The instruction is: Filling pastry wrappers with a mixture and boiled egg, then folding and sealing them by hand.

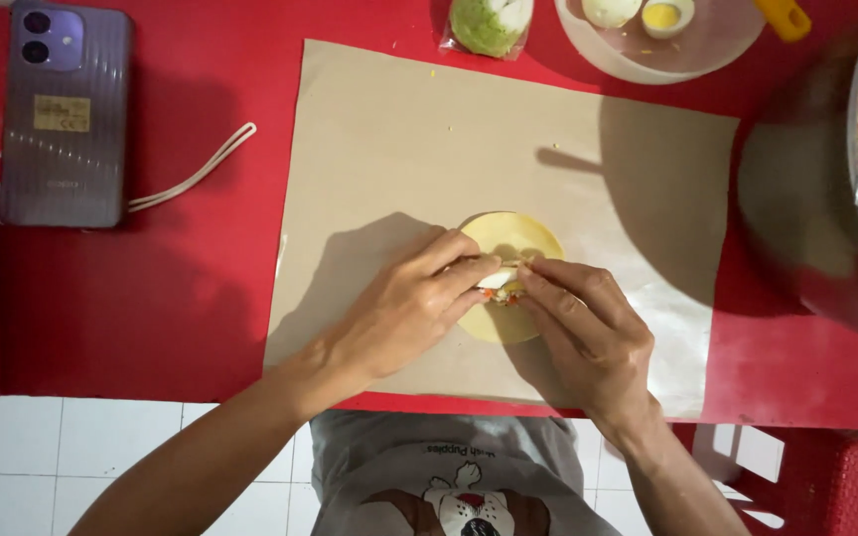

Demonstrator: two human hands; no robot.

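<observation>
Pinched with both hands: a round yellow wrapper point(511, 248), flat on brown paper point(399, 139) spread over a red table point(151, 318). Left hand point(404, 313) and right hand point(588, 333) closed, fingertips meeting at the wrapper's middle, gripping a folded edge over a small heap of orange and white filling point(504, 294). Further back, near the table's far edge: a clear plate point(707, 55) with halved boiled egg point(665, 16). At the right, a metal pot point(816, 208) of mixed filling. Far left, a purple phone point(65, 114) lying face down.
</observation>
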